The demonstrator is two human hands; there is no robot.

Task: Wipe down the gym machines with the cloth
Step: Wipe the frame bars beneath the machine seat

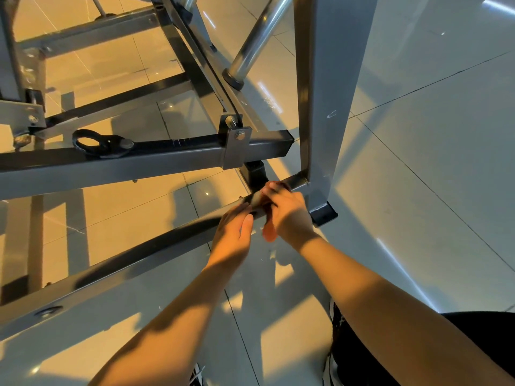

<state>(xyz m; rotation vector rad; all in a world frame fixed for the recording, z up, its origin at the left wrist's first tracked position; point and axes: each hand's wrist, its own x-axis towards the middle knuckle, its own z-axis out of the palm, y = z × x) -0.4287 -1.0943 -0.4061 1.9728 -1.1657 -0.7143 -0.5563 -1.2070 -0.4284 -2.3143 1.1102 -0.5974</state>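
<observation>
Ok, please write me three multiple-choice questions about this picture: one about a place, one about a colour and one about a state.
1. Where do both hands meet?
A. on a padded seat
B. on the low frame bar beside the grey upright post
C. flat on the floor tiles

2. What colour is the ring handle?
A. red
B. white
C. black

3. How does the chrome tube stand?
A. tilted
B. lying flat on the floor
C. exactly upright

Answers:
1 B: the left hand and the right hand are together on that bar, close to the post.
2 C: the ring is plainly black.
3 A: the tube slants, with its capped end lowest.
</observation>
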